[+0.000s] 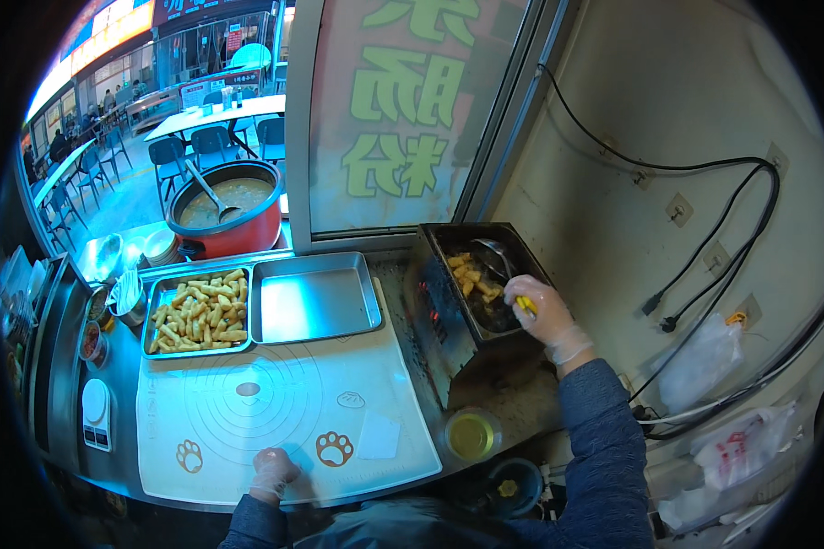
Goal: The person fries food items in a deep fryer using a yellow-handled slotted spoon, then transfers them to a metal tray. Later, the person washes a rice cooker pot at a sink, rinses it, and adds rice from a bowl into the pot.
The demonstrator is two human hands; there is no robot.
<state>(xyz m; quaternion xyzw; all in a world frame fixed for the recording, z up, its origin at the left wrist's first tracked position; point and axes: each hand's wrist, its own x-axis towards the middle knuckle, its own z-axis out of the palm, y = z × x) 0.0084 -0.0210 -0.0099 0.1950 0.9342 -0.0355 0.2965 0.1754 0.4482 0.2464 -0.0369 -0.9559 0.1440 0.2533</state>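
A gloved right hand [542, 316] hides part of a yellow handle [525, 303]; the left hand [275, 469] curls, its fingertips out of sight. The lower edge crops the left sleeve [254, 523], and distant figures [59, 146] are too small to make out.

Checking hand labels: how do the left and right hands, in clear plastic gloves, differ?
Right hand grips a yellow-handled metal utensil; left hand looks curled, holding nothing visible.
Right hand is by the dark rectangular metal fryer; left hand is at the near edge of the pale printed mat.
Both: clear gloves, dark sleeves.
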